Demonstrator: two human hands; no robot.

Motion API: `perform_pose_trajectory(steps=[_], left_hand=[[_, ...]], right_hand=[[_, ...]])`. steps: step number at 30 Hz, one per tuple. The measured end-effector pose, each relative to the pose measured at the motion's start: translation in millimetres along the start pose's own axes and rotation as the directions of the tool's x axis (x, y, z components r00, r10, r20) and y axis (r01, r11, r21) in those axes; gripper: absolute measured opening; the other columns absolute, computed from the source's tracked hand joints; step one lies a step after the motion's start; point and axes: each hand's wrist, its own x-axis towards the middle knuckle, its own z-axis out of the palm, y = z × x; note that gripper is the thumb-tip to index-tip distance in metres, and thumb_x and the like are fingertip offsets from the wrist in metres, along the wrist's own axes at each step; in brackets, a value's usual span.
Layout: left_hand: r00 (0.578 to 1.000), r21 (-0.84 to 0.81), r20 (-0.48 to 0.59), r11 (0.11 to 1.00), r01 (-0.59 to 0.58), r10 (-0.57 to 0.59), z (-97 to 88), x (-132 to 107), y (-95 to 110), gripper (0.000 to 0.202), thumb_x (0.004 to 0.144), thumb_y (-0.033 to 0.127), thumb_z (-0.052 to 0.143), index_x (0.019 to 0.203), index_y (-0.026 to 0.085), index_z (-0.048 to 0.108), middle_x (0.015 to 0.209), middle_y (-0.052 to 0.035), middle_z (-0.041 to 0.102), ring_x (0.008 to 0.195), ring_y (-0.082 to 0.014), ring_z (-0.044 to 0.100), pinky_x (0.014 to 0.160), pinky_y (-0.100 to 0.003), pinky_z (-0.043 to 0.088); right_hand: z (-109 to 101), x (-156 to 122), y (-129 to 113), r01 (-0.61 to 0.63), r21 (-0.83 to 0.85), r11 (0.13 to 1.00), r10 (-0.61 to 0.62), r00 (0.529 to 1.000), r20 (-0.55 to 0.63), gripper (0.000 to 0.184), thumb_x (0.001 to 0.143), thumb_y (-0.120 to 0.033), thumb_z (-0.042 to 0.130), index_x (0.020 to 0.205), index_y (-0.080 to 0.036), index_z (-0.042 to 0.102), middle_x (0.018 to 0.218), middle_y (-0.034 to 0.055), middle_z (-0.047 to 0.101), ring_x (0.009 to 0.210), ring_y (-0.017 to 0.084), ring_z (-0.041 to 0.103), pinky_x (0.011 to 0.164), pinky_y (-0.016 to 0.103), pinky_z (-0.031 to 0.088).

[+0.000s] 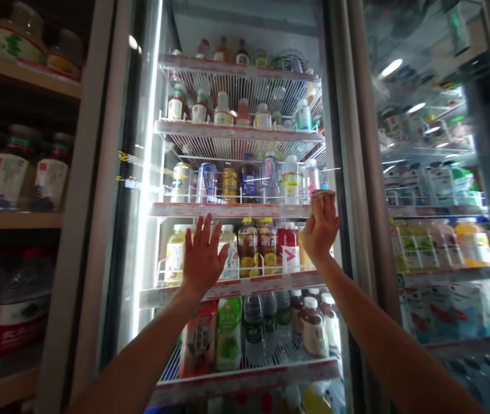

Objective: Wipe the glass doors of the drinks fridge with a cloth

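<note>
Glass door (236,146) faces right hand (321,227) holding cloth (324,194)

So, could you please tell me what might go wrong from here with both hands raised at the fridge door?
The bare left hand, spread open, might leave prints if it presses the glass door. Only an edge of the cloth shows at the right hand, so it could perhaps slip. That hand is close to the metal frame and might knock it.
</note>
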Motion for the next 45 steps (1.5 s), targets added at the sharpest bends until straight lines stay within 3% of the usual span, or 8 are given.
perform_pose_trajectory(steps=[6, 11, 14, 19, 26, 31, 37, 45], left_hand=[[1.0, 0.018, -0.013, 1.0, -0.016, 0.017, 0.5, -0.4, -0.2, 0.053, 0.09, 0.033, 0.043, 0.139, 0.016, 0.034, 0.148, -0.0143, 0.03, 0.141, -0.024, 0.017, 0.114, -0.046, 0.014], [1.0, 0.023, -0.012, 1.0, -0.017, 0.017, 0.6, -1.1, 0.0, 0.052, 0.09, 0.033, 0.043, 0.138, 0.015, 0.036, 0.147, -0.0146, 0.032, 0.14, -0.024, 0.018, 0.114, -0.046, 0.014], [1.0, 0.0, -0.009, 1.0, 0.0, 0.0, 0.8, -1.5, 0.3, 0.052, 0.089, 0.033, 0.043, 0.139, 0.016, 0.035, 0.148, -0.0135, 0.03, 0.14, -0.0239, 0.018, 0.114, -0.045, 0.013], [0.999, -0.013, -0.031, 1.0, 0.008, -0.008, 2.3, -3.3, 0.9, 0.052, 0.09, 0.033, 0.042, 0.139, 0.017, 0.034, 0.148, -0.0123, 0.031, 0.14, -0.0229, 0.019, 0.115, -0.045, 0.013], [0.999, 0.0, -0.041, 1.0, 0.008, -0.008, 2.6, -3.3, 1.4, 0.053, 0.09, 0.033, 0.042, 0.139, 0.017, 0.034, 0.147, -0.012, 0.032, 0.14, -0.0227, 0.019, 0.114, -0.045, 0.014], [0.999, 0.0, -0.05, 1.0, -0.003, 0.003, 1.6, -5.0, 1.4, 0.052, 0.09, 0.032, 0.042, 0.138, 0.014, 0.036, 0.145, -0.013, 0.036, 0.139, -0.0225, 0.021, 0.114, -0.044, 0.016], [0.999, -0.019, -0.045, 1.0, -0.004, 0.003, 0.2, -8.9, 1.6, 0.053, 0.09, 0.031, 0.041, 0.14, 0.014, 0.033, 0.146, -0.0128, 0.035, 0.14, -0.0219, 0.02, 0.115, -0.043, 0.015], [0.995, 0.01, -0.053, 0.996, -0.084, 0.084, -4.3, -22.1, -3.5, 0.053, 0.09, 0.028, 0.042, 0.139, 0.013, 0.032, 0.142, -0.014, 0.041, 0.139, -0.0216, 0.023, 0.113, -0.042, 0.019]], right_hand=[[-3.3, -25.0, -42.1, 0.53, 0.194, 0.825, -0.565, 0.769, 0.3, 0.06, 0.086, -0.016, 0.04, 0.142, -0.032, 0.029, 0.144, -0.0014, 0.042, 0.138, 0.019, 0.028, 0.111, 0.045, 0.024], [9.3, 3.3, -31.1, 0.176, 0.046, 0.983, -0.18, 0.98, 0.082, 0.06, 0.087, -0.015, 0.033, 0.144, -0.031, 0.025, 0.146, 0.0045, 0.037, 0.134, 0.028, 0.035, 0.103, 0.056, 0.029], [14.8, 3.0, -43.4, 0.171, 0.057, 0.984, -0.175, 0.98, 0.095, 0.06, 0.087, -0.015, 0.035, 0.144, -0.03, 0.025, 0.146, 0.0047, 0.038, 0.135, 0.028, 0.031, 0.103, 0.055, 0.03], [5.4, -22.2, -68.2, 0.618, 0.228, 0.752, -0.658, 0.686, 0.31, 0.064, 0.087, -0.015, 0.041, 0.144, -0.035, 0.021, 0.145, -0.0036, 0.04, 0.138, 0.018, 0.028, 0.114, 0.046, 0.018], [13.0, 3.9, -58.8, 0.313, 0.095, 0.945, -0.326, 0.925, 0.196, 0.06, 0.088, -0.014, 0.038, 0.144, -0.033, 0.026, 0.145, 0.0017, 0.039, 0.137, 0.024, 0.029, 0.11, 0.053, 0.019], [7.6, -18.1, -68.4, 0.656, 0.26, 0.708, -0.705, 0.632, 0.322, 0.056, 0.087, -0.015, 0.042, 0.139, -0.035, 0.034, 0.142, -0.0056, 0.043, 0.138, 0.016, 0.028, 0.115, 0.042, 0.016], [12.7, 5.4, -64.0, 0.271, 0.072, 0.96, -0.281, 0.931, 0.233, 0.054, 0.089, -0.015, 0.035, 0.141, -0.029, 0.032, 0.146, 0.0016, 0.037, 0.138, 0.022, 0.026, 0.11, 0.052, 0.022], [-0.7, -49.8, -75.8, 0.675, 0.276, 0.685, -0.727, 0.606, 0.324, 0.057, 0.087, -0.014, 0.042, 0.14, -0.032, 0.033, 0.143, -0.004, 0.043, 0.138, 0.016, 0.027, 0.116, 0.044, 0.012]])
